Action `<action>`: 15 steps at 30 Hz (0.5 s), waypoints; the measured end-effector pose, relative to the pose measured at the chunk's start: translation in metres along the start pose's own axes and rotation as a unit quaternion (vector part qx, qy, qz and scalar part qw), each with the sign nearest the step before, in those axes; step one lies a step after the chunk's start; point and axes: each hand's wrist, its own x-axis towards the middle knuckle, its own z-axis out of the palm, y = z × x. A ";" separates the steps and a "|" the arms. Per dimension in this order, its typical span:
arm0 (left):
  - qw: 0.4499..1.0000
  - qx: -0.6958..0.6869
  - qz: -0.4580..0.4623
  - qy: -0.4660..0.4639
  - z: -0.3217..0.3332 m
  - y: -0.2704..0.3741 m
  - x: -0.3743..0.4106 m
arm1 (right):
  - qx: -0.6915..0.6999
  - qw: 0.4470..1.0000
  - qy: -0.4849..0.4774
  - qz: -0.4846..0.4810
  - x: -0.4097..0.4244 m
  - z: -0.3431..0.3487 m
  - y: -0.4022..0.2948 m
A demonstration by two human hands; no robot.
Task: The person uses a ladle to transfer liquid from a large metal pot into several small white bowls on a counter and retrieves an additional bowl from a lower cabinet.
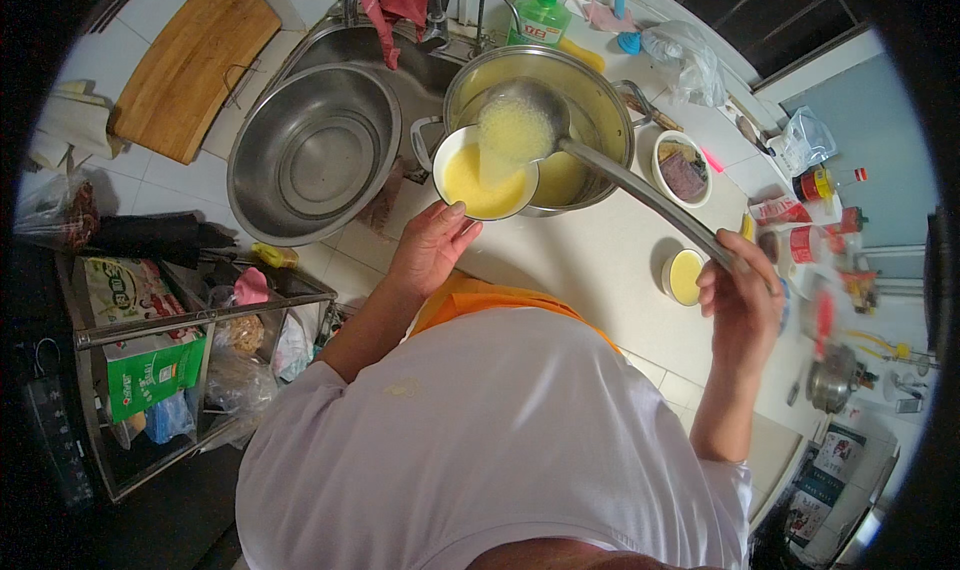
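My left hand [437, 249] holds a white bowl [442, 166] by its near rim, at the near left edge of a large steel pot [616, 131]. Yellow liquid fills part of the bowl. My right hand [742, 277] grips the long handle of a metal ladle [566, 104], whose head is tilted above the bowl. Pale yellow, grainy liquid pours from it into the bowl. More yellow liquid lies in the pot. Near my right hand, a small cup [684, 277] of yellow liquid stands on the counter, and farther back is a white bowl of mixed food [681, 171].
A wide steel basin [315, 153] rests over the sink at left, near a wooden cutting board [196, 63]. A green soap bottle [538, 22] stands behind the pot. Bottles and packages crowd the right side. A wire rack [202, 316] with bags is at lower left.
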 end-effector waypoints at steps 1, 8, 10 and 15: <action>1.000 0.003 0.000 0.005 0.002 0.001 -0.001 | -0.002 1.000 -0.001 -0.006 0.000 0.000 0.000; 1.000 0.001 0.001 -0.007 -0.001 -0.001 0.000 | -0.055 0.994 -0.030 -0.091 -0.007 -0.003 0.010; 1.000 0.003 0.000 -0.005 -0.001 0.000 0.000 | -0.121 0.982 -0.052 -0.133 -0.011 -0.003 0.012; 1.000 -0.001 -0.003 0.004 0.002 0.000 0.000 | -0.217 0.948 -0.105 -0.209 -0.010 -0.001 0.019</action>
